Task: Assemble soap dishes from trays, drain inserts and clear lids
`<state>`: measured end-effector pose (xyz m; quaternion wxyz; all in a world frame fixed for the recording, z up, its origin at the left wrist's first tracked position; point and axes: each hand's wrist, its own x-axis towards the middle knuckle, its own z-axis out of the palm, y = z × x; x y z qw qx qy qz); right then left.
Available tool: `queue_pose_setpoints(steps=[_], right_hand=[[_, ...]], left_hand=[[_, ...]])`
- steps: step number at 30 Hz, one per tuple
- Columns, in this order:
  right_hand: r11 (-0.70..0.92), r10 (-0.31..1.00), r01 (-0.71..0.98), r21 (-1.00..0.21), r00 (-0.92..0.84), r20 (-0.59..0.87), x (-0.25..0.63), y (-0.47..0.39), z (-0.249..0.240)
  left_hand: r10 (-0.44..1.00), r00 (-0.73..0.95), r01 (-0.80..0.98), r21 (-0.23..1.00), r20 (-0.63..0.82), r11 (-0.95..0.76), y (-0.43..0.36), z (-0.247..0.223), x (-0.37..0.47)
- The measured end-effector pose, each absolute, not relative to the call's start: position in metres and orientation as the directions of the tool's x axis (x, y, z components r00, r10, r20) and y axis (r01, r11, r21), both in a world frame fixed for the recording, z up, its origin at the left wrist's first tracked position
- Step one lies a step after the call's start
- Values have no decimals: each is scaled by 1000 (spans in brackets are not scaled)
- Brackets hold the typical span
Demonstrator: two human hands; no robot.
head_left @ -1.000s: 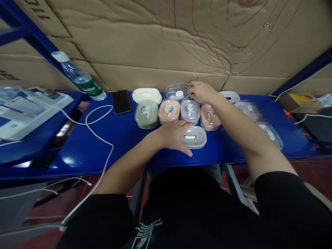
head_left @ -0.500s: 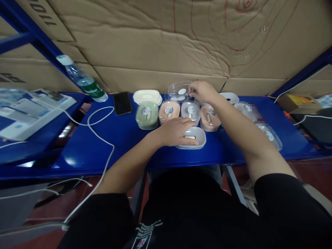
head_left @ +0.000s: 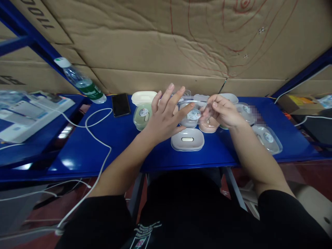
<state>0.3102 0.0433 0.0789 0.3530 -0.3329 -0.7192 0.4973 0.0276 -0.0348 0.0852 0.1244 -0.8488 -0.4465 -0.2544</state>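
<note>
In the head view, my right hand (head_left: 223, 110) grips the edge of a clear plastic lid (head_left: 200, 108) above the middle containers. My left hand (head_left: 166, 117) is raised beside the lid, fingers spread, holding nothing. In front of both hands sits a pale grey oval container (head_left: 187, 144) without a clear cover, a small cream slot piece in its centre. Behind my left hand is a green lidded container (head_left: 141, 119), partly covered by the fingers. A pinkish lidded container (head_left: 209, 126) stands below my right hand. Another pinkish one is mostly hidden.
Cream lids (head_left: 144, 97) lie at the back left beside a black phone (head_left: 120, 104). A bottle (head_left: 89, 89) leans against the cardboard. Lidded grey containers (head_left: 269, 140) stand at the right. A white cable (head_left: 110, 148) crosses the blue table (head_left: 85, 152).
My right hand has brought the clear lid forward and down from the back row. My left hand has lifted off the pale grey container and spread its fingers.
</note>
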Motion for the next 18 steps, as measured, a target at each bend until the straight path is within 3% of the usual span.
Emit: queue_pose_setpoints(steps=[3,5,8,11,18], right_hand=[[105,817,14,-994,-571,78,314,37,69],[107,817,41,-993,-573,65,317,39,66],[282,834,108,-953,-519,189,323,46,68],[482,771,138,-866,-536,344,327,43,75],[749,557,374,-547,-803,213,307,7,77]], left_hand=[[694,524,791,19,494,-612,-31,80,26],[701,539,775,51,468,-630,-29,77,25],[718,535,755,130,445,-642,-27,76,24],[740,549,732,203,389,-650,-28,78,22],[717,671,662,281,191,-695,-34,77,24]])
